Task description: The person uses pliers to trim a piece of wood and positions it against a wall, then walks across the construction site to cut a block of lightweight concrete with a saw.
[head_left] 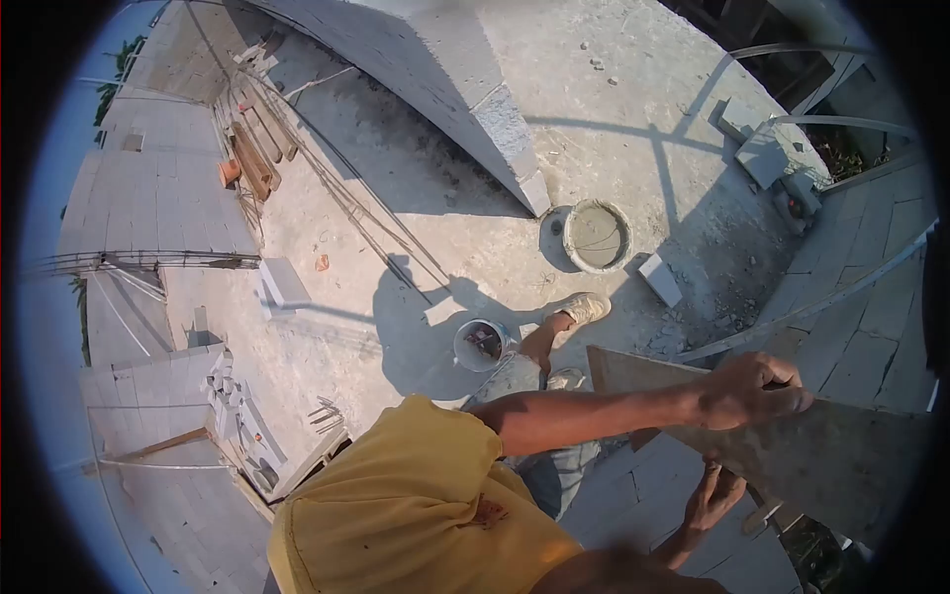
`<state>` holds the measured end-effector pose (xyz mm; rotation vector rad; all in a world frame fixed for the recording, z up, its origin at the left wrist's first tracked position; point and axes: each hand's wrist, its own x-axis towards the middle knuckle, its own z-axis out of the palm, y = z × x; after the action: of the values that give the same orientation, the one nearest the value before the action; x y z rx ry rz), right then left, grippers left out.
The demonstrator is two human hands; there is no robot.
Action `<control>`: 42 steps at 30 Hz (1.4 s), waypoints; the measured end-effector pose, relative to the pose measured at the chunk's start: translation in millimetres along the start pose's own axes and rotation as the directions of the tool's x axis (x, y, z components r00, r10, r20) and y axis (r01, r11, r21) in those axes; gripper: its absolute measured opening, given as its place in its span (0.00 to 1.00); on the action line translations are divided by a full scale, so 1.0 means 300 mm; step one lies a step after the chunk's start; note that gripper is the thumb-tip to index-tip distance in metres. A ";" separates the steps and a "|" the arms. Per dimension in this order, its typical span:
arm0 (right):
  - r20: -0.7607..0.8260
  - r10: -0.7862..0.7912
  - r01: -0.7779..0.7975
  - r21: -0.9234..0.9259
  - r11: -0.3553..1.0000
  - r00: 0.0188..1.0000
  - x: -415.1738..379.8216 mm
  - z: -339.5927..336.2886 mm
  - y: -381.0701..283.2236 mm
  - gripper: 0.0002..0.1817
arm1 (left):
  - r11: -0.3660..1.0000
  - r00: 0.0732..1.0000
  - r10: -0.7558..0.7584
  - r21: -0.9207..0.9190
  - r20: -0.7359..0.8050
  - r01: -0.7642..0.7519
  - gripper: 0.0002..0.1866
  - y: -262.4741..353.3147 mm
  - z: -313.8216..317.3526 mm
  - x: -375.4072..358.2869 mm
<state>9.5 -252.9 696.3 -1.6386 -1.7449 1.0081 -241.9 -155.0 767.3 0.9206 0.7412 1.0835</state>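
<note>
My left hand (749,389) reaches across to the right and grips the top edge of a large flat grey-brown board (841,460), which is tilted over a wall of grey blocks (643,490). My right hand (716,495) sits lower, fingers against the board's near lower edge. A small pale object just right of this hand is too unclear to name. My yellow shirt (416,505) fills the lower middle, and my leg and shoe (586,308) stand on the concrete floor far below.
On the floor below, a round tub of wet mortar (597,236) sits beside a loose block (660,279), and a small bucket (482,344) stands near my shoe. A long block wall (435,79) runs at the top. Metal pipes (811,297) cross on the right. Timber lies at the left (252,158).
</note>
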 end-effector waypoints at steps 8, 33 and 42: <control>0.298 -0.143 0.157 -0.022 0.987 0.944 -0.058 0.226 -0.435 0.15 | 0.962 0.923 0.269 0.033 -0.274 -0.271 0.19 0.362 -0.149 -0.546; 0.811 -0.197 0.406 0.467 0.785 -0.552 -0.525 1.343 -1.465 0.30 | 0.753 -0.546 0.234 0.505 -0.805 -0.422 0.33 0.436 -0.180 -2.047; 0.943 0.068 0.820 0.247 0.517 -0.326 0.219 1.480 -0.978 0.50 | 0.919 -0.873 -0.026 0.331 -0.487 -0.212 0.35 0.337 -0.122 -1.940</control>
<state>-526.3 -252.5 671.4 0.5695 -3.6336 1.3456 -493.2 -679.4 877.6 -1.2431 2.3072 2.4224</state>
